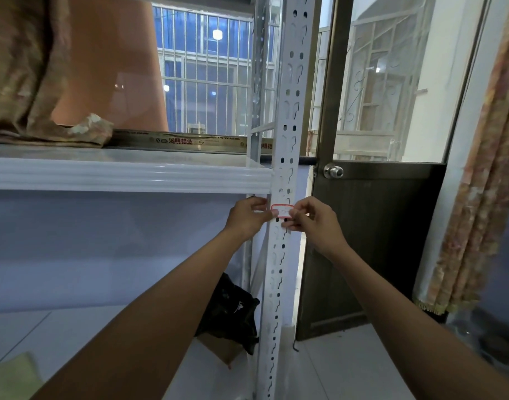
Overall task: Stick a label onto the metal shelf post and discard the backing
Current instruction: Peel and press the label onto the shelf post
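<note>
Label [282, 211] apparently pinched against post [285, 168].

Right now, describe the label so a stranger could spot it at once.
Find the white perforated shelf post left of the brown door. Just below the white shelf edge, the label lies across it, between the left hand and right hand. It alone has a red border.

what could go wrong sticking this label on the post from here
1. The label lies across the slots in the post. Parts of it may have no metal behind them and could lift later.
2. The left hand and right hand pinch its two ends. Uneven pressing could leave it crooked or creased.
</note>
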